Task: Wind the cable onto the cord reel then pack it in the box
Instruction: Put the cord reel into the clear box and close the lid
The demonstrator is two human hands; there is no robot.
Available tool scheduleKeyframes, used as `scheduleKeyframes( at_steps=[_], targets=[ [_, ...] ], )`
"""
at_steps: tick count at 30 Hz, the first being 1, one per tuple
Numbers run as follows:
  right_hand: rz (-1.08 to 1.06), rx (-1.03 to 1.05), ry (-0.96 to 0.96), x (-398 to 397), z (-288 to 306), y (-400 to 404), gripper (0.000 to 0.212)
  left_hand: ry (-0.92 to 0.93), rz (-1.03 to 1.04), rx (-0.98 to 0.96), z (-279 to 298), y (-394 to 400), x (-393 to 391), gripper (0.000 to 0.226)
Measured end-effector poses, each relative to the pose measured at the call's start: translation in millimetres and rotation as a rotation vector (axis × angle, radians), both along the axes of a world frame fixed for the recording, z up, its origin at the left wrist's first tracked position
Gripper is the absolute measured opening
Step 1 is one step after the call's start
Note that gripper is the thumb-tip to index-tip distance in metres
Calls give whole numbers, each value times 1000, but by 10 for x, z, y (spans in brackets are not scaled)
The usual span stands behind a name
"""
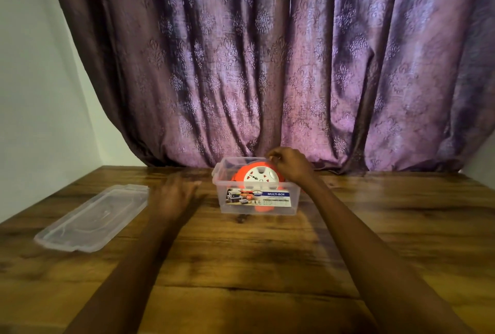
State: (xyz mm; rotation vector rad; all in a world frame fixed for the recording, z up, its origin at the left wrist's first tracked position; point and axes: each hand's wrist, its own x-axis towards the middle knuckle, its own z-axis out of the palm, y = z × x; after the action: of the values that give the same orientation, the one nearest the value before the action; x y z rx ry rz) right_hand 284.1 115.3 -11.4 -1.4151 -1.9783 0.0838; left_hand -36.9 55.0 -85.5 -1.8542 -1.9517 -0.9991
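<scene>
A wooden table (241, 266) is carrying everything here — dark brown boards with a strong grain, running from the near edge back to a purple patterned curtain (267, 66) whose hem is meeting the far edge. A clear plastic box (290, 203) is sitting directly on the boards near the far middle, open at the top, with a printed label reading MULTI-BOX facing the camera. Well apart from it, toward the left edge, a clear plastic lid (92, 218) is lying flat on the wood — set at an angle to the table's edge.
</scene>
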Motion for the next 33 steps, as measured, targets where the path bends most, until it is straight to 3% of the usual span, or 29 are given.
scheduleKeyframes(
  at_steps=[2,5,8,14,18,22,25,29,33],
  targets=[
    [100,76,-60,-141,-19,-109,22,96,282,-154,-1,-46,-323,58],
    [229,182,-119,-386,-29,-199,21,77,386,-363,-146,-156,-778,48],
    [271,184,-123,-582,-11,-198,21,10,294,-268,-183,-265,-938,34],
    [226,146,-106,-732,-35,-183,24,65,292,-137,-155,-322,-818,36],
    [160,164,-65,-595,-26,-155,31,94,85,32,3,-258,-662,40],
    [140,254,-118,-409,-18,-166,58,94,-144,155,316,-83,-400,33],
    [138,348,-193,-305,-19,-193,69,200,-399,298,504,-7,-107,30],
    [45,429,-195,-170,-7,-234,68,393,-607,381,665,-1,276,22],
    [70,545,-179,30,11,-267,49,417,-665,453,628,21,589,25]
  ],
)
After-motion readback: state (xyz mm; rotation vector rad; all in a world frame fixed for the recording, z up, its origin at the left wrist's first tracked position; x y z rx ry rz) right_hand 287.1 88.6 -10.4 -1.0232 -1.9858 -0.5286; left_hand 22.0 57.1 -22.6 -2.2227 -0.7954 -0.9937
